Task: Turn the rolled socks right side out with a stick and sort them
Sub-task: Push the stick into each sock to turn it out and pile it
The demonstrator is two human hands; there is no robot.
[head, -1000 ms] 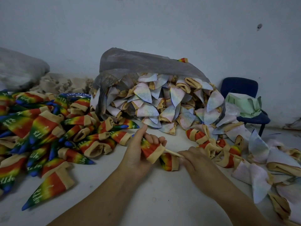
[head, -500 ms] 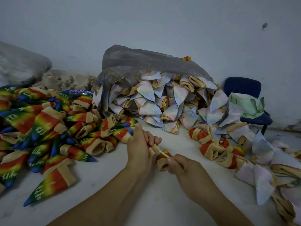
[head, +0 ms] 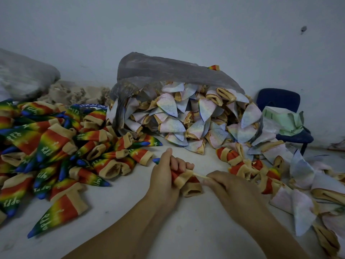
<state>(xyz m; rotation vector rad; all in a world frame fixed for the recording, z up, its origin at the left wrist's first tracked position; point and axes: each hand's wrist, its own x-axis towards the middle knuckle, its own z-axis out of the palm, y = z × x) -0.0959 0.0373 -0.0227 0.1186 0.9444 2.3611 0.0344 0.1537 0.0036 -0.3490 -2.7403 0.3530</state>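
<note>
At mid-floor [head: 115, 212], just in front of the bag mouth: left hand [head: 166, 176] was wrapped round the rainbow sock [head: 186, 181], fingers curled over its red band. The tan cuff faced the right hand [head: 231, 186], which pinched the stick [head: 201, 176] where it ran into the cuff.

Risks, my read:
- Stick is thin. Pushing off-axis could snag or poke through the knit, or bend the stick.
- Left grip is bunched tight. Too much squeeze and the fabric jams instead of sliding.
- The finished pile [head: 56, 146] sits near on the left and the rolled socks [head: 242, 165] near on the right, so a careless toss would mix them.

Materials:
- Sock is soft stretch knit, cone-shaped, with a ribbed tan cuff and a red-to-blue gradient with white lettering.
- Inside-out socks [head: 186, 120] are pale and matte, folded to pointed wedges.
- Bag [head: 158, 71] is thin grey translucent plastic, crinkled.
- Floor is smooth and pale.
</note>
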